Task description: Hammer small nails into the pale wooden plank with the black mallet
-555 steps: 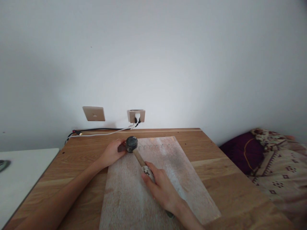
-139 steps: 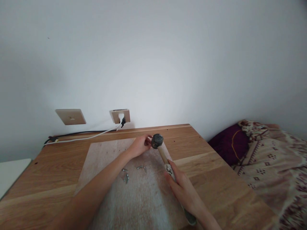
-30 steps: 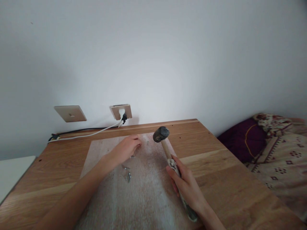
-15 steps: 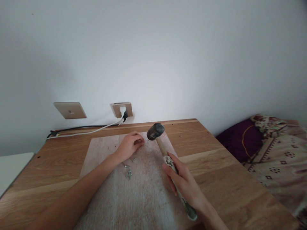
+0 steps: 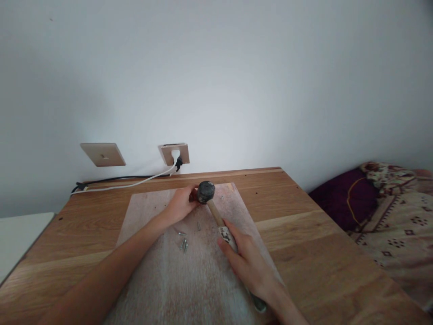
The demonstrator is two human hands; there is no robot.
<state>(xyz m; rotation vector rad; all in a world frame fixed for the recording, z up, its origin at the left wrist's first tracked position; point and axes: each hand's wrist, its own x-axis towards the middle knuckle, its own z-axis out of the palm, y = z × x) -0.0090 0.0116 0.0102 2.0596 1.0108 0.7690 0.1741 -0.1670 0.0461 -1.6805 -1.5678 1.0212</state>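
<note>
The black-headed mallet with a pale wooden handle (image 5: 215,214) is in my right hand (image 5: 245,255), before a plain white wall (image 5: 237,90) and over a brown wood-grain table (image 5: 304,243). On that lies a scuffed, pale rectangular board (image 5: 196,289), bearing a few small silvery metal fasteners (image 5: 184,244). My right fingers wrap the handle, forearm slanting in from the lower right. My left hand (image 5: 181,205) bends beside the mallet's head; whether its half-hidden fingertips pinch anything, I cannot tell.

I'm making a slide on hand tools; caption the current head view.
Right hand holds a mallet, its head near the left hand, above a pale board with loose metal fasteners.
</note>
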